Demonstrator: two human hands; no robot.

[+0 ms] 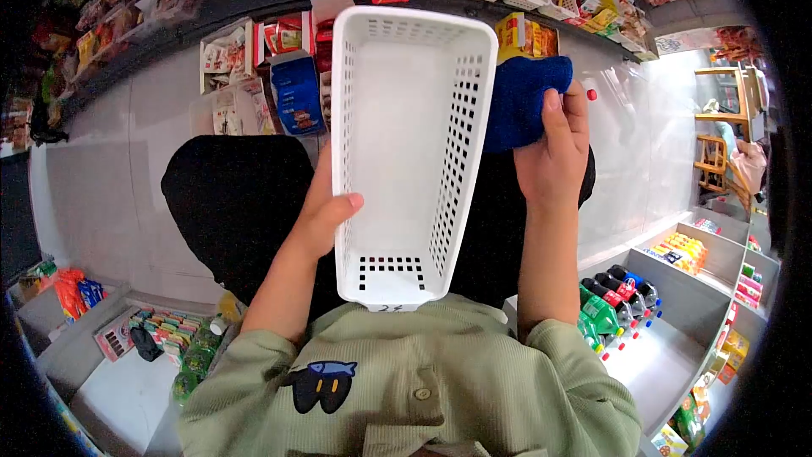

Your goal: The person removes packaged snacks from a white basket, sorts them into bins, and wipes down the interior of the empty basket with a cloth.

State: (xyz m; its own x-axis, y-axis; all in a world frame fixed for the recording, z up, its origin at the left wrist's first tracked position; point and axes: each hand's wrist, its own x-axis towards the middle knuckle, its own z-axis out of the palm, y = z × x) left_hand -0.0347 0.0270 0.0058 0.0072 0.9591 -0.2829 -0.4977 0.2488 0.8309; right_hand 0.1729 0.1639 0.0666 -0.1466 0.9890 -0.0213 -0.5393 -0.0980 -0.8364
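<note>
Clamps the long left rim of one white basket [402, 118] with the left hand [321, 216], bending the thumb over the edge onto the inner side and tucking the fingers behind, out of sight; cannot tell how far around those reach. Pinches one blue cloth [520, 106] with the right hand [554, 148], pressing the thumb on the front and curling fingers at the cloth's right edge, closed on the fabric with only its thickness between.

Counts two hands, one basket held and one cloth. Counts also one blue box [296, 97] beyond the left hand, one small red thing [592, 95] on the pale floor [630, 148], and two black-clad legs [237, 203] beneath. Shows several bottles [617, 300] in the compartment at lower right, too crowded to number surely.

Places the basket between both hands, just right of the left wrist, with its open side toward the camera and its labelled end near the green shirt [372, 389]. Sets the cloth above the right palm, partly behind the basket's right wall; cannot tell whether touching it.
</note>
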